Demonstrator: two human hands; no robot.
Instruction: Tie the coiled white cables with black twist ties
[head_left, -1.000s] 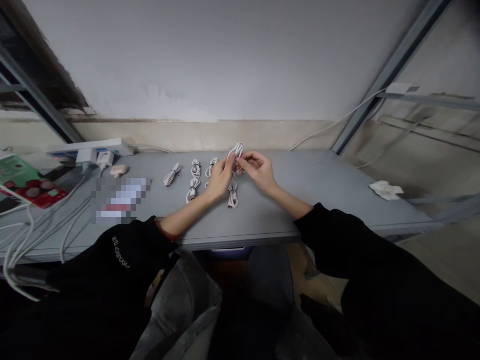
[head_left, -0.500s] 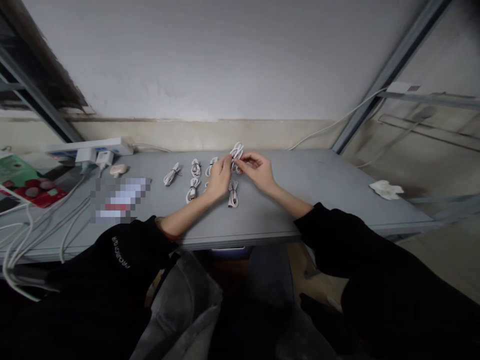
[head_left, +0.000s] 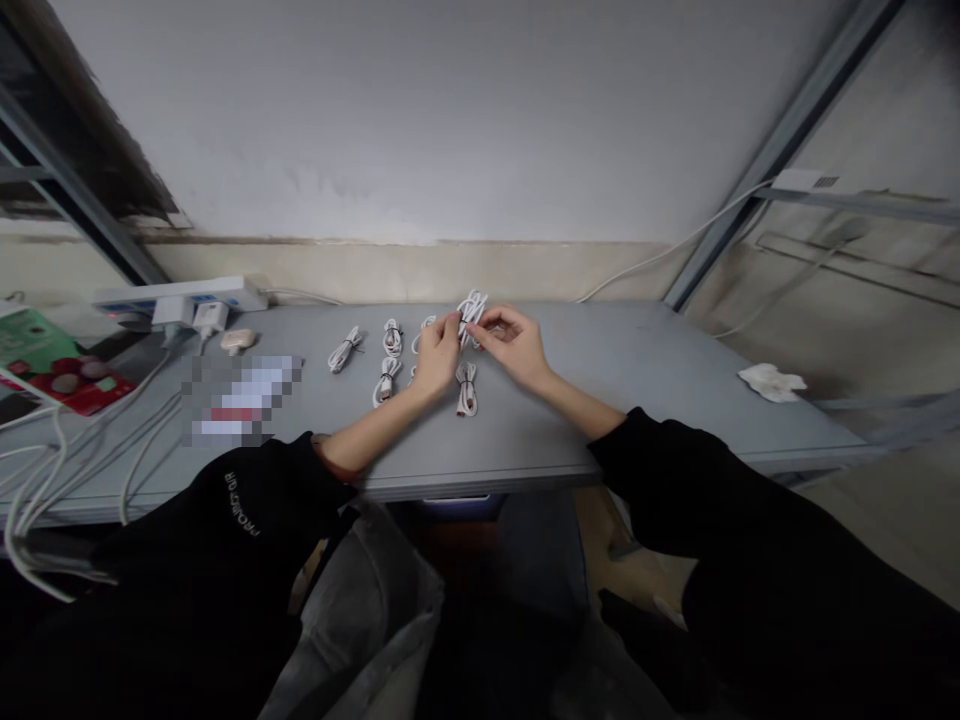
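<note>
The left hand (head_left: 439, 358) and right hand (head_left: 521, 352) pinched the coiled cable (head_left: 473, 304) beyond the tied bundle (head_left: 466, 392) on the bench (head_left: 600, 375). Slack fingers might have freed its loops; a dipping wrist might have nudged that bundle.

- White lettering (head_left: 241, 505) on the black left sleeve (head_left: 199, 520), by the tabletop's (head_left: 675, 400) front edge: "PROJECT", then unclear characters.
- Dark marks (head_left: 826, 182) on a white box (head_left: 795, 180), beyond the far right corner: unreadable.
</note>
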